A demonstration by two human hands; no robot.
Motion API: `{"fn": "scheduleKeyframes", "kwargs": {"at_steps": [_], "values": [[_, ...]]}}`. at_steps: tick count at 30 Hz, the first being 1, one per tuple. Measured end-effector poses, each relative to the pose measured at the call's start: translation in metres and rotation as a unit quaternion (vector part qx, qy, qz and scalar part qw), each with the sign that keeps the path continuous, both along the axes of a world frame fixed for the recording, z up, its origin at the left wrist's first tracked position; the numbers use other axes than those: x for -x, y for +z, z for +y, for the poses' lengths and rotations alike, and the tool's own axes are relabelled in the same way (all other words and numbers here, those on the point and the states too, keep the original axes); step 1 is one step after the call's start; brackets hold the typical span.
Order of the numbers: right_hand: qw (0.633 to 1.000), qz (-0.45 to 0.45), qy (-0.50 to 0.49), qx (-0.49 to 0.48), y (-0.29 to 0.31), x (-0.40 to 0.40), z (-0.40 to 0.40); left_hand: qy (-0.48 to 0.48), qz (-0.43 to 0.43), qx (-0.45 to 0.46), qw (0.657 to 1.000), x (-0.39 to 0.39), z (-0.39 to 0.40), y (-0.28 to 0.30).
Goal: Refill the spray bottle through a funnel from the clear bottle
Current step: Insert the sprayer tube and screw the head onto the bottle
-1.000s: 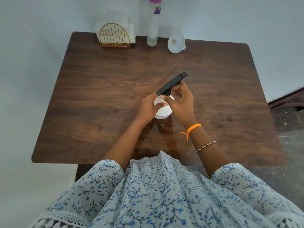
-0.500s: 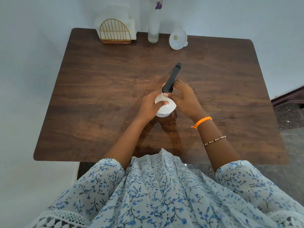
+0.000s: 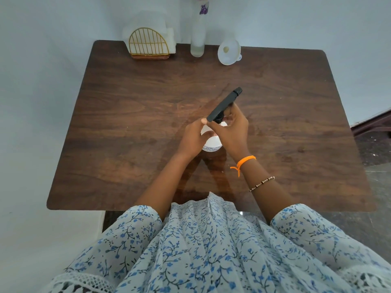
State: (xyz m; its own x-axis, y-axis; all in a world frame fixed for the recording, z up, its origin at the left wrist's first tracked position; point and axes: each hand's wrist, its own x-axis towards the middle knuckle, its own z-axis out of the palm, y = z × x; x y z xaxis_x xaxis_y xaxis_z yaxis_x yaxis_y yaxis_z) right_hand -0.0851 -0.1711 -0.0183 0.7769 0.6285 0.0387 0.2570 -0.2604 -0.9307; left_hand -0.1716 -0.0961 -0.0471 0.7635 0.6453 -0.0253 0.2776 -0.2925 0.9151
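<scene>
A white spray bottle (image 3: 212, 142) stands near the middle of the brown wooden table (image 3: 131, 127). My left hand (image 3: 191, 139) wraps around its body. Its black spray head (image 3: 224, 104) points up and to the right, and my right hand (image 3: 233, 129) grips the black collar under it. A white funnel (image 3: 229, 52) lies on its side at the back of the table. Left of the funnel stands the tall clear bottle (image 3: 198, 34) with a purple cap, holding a little clear liquid at its bottom.
A gold wire rack (image 3: 148, 45) with white material behind it sits at the back left, against the wall. The floor and a dark wooden piece (image 3: 372, 123) show beyond the table's right edge.
The black spray head has swung clockwise from pointing nearly straight away to pointing up-right, turned by my right hand. My left hand stays on the bottle body.
</scene>
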Motion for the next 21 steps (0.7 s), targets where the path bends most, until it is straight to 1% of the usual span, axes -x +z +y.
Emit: {"fn": "scheduleKeyframes", "kwargs": {"at_steps": [3,7,9,11,13,19,21], "values": [[1.000,0.008,0.015,-0.003,-0.002,0.002,-0.011,-0.005,-0.006,-0.005,1.000,0.001,0.002,0.000],[0.997,0.007,0.073,-0.004,-0.014,0.004,-0.022,0.003,0.011,-0.008,1.000,0.000,0.002,-0.002],[0.998,0.024,0.061,-0.008,-0.014,0.002,-0.019,0.006,0.012,-0.009,1.000,-0.001,0.002,-0.001],[0.999,0.044,0.017,-0.020,-0.010,0.000,-0.014,0.008,0.012,-0.019,1.000,-0.002,0.000,0.000],[0.999,0.041,-0.004,-0.029,-0.007,-0.001,-0.011,0.010,0.010,-0.023,1.000,-0.001,0.000,0.000],[0.998,0.038,0.042,-0.025,-0.007,0.004,-0.014,0.020,0.033,-0.015,0.999,-0.002,-0.002,0.001],[0.999,0.031,0.016,-0.029,-0.006,0.002,-0.012,0.018,0.021,-0.015,0.999,-0.003,-0.002,-0.001]]}}
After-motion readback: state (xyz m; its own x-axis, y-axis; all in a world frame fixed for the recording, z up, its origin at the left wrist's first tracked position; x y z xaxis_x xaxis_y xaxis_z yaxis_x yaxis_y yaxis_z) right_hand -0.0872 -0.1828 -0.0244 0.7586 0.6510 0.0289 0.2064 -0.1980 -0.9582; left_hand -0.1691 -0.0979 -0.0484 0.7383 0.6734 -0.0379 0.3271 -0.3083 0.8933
